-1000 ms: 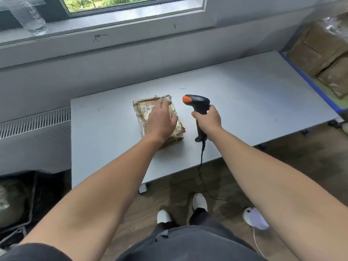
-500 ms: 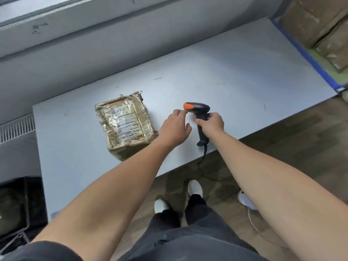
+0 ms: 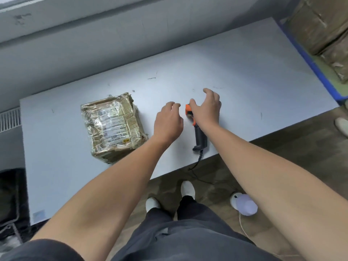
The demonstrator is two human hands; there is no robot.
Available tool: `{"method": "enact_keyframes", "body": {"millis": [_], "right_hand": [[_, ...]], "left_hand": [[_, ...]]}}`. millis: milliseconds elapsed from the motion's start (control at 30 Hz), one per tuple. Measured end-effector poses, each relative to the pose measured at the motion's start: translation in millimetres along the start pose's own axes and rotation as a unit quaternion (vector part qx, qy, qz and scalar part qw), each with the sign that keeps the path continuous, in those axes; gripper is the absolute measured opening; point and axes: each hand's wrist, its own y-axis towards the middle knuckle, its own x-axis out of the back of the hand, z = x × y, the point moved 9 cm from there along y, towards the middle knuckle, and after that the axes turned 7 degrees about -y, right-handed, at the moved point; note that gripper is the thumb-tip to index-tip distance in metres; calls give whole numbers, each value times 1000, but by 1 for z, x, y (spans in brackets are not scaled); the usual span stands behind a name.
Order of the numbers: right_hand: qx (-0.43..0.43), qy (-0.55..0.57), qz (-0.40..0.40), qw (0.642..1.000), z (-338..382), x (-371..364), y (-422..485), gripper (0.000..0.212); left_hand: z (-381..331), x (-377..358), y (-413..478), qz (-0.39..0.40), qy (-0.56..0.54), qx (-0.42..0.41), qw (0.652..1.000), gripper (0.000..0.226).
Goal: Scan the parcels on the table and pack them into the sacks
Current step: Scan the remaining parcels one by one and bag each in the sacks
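Right hand (image 3: 207, 108) up at centre frame, fingers spread and loosely bent, nothing gripped. It sits over the orange head of the black plastic handheld scanner (image 3: 200, 135), and whether the thumb actually touches that head, I can't tell. Scanner lies flat on the pale grey table (image 3: 244, 72), handle pointing toward the near edge, its black cable (image 3: 195, 164) dropping off that edge to the wooden floor (image 3: 282, 132).

Left hand (image 3: 168, 122) just left of the scanner, knuckles up, fingers softly curled down, holding nothing, touching neither scanner nor parcel. And the parcel itself: a squarish brown cardboard parcel (image 3: 113, 129) wrapped in shiny clear tape, printed white label (image 3: 115, 137) facing up, resting on the table at centre left of the frame, apart from both hands.

Lower left corner, a dark fabric sack (image 3: 10, 194), only partly in view, beside the table's end. Upper right, past a blue rim (image 3: 308, 59), more brown wrapped packages (image 3: 318, 25) stacked together. Bottom of frame, dark trousers (image 3: 188, 238) and two white shoes (image 3: 188, 188) on the floor, with a round white device (image 3: 244, 205) on a thin white cord to their right.
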Motion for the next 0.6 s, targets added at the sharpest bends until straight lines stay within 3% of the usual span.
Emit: {"method": "enact_keyframes", "body": {"millis": [167,300,467,600], "right_hand": [[120,33,41,991,86,-40,-16,58],[158,34,153,975,124,-96,-49,67],[102,6,271,957,114,-153,-86,84],[111,0,307,945,105,-174,-105,62]], "left_hand": [[41,74,-10,-133,21,41,990,45],[98,124,-45,-217,49,135,966,50],[172,125,-105,-180,30,312,932,72],[188,110,-128,-160,-103,315,930,74]]}}
